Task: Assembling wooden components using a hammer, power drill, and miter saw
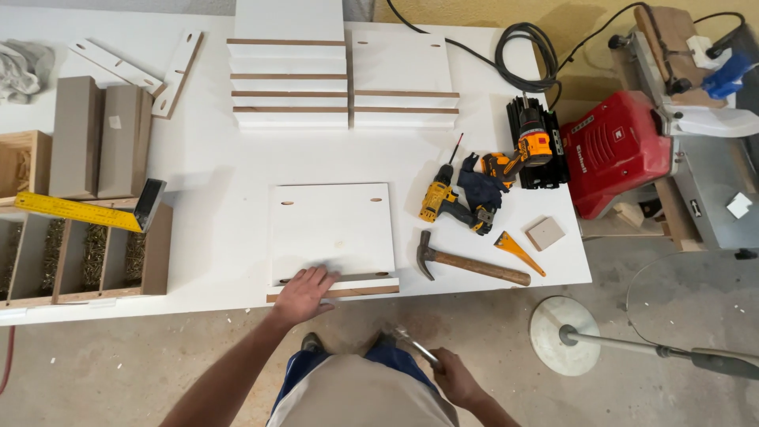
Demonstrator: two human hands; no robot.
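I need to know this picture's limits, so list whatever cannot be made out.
1. Head view: the metal tool in the right hand is motion-blurred; its kind is unclear.
2. The wooden crate is cut by the left edge.
3. The left hand covers part of the white panel's front edge.

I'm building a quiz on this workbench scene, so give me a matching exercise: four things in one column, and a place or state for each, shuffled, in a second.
Things:
1. left hand
2. right hand
3. wooden-handled hammer
4. yellow square ruler

Places or states:
A. lies on the table right of the white panel
B. rests across the wooden compartment box
C. pressed flat on the white panel
D. grips a metal tool below the table edge

Pairs: 1-C, 2-D, 3-A, 4-B
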